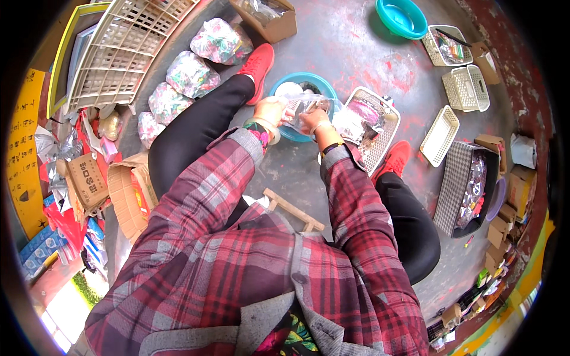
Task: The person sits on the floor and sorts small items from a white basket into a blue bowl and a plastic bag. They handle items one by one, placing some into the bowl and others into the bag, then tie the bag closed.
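Over a blue basin (pixel 281 86) on the floor between my feet, a clear plastic bag (pixel 313 101) stretches between my hands. My left hand (pixel 269 113) is closed on the bag's left side. Gripping it on the right is my right hand (pixel 316 120), with fingers curled inward. Inside the basin are a white round piece (pixel 288 89) and dark small items, partly hidden by the bag and hands. Just right of my right hand, a white plastic basket (pixel 387 132) holds packets in clear and pink wrapping (pixel 363 113).
Stuffed clear bags (pixel 189 73) line the floor at left, near a cardboard box (pixel 274 24). Teal basins (pixel 404 18) stand far right, with white baskets (pixel 466 89) and a checked bin (pixel 454 190) below. A wooden stool edge (pixel 292 209) shows close to me.
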The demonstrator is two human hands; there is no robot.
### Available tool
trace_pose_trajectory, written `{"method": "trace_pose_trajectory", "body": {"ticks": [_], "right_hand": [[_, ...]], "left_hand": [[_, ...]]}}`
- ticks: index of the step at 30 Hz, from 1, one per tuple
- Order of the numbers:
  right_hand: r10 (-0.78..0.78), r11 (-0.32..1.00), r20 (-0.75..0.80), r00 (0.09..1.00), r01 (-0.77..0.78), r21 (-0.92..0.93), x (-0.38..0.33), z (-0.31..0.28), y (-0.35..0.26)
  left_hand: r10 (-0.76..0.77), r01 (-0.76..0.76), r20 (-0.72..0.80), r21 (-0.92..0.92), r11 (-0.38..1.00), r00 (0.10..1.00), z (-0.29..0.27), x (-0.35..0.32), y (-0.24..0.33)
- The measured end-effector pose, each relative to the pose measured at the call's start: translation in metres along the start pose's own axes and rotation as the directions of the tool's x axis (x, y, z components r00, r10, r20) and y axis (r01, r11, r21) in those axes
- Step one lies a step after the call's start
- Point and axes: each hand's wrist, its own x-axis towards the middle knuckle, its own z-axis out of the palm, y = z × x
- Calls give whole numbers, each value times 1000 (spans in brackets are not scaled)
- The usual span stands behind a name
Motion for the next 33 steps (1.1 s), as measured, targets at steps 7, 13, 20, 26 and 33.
{"method": "trace_pose_trajectory", "body": {"ticks": [7,13,20,26,33], "right_hand": [[-182,776,124,976,65,628,-87,-151,8],[100,885,140,985,-24,-465,-25,-139,149],[171,779,21,985,-122,-615,-58,-43,160],[86,718,67,994,-15,-696,-72,-43,142],[1,754,-2,1000,-2,-656,-61,-61,135]], "left_hand": [[-44,44,-9,-12,999,999,-3,5,-2],[-66,65,15,24,998,998,8,-7,9],[-75,75,35,0,997,997,8,-3,2],[-66,69,60,-38,997,996,14,0,1],[-71,72,72,-23,997,995,14,2,1]]}}
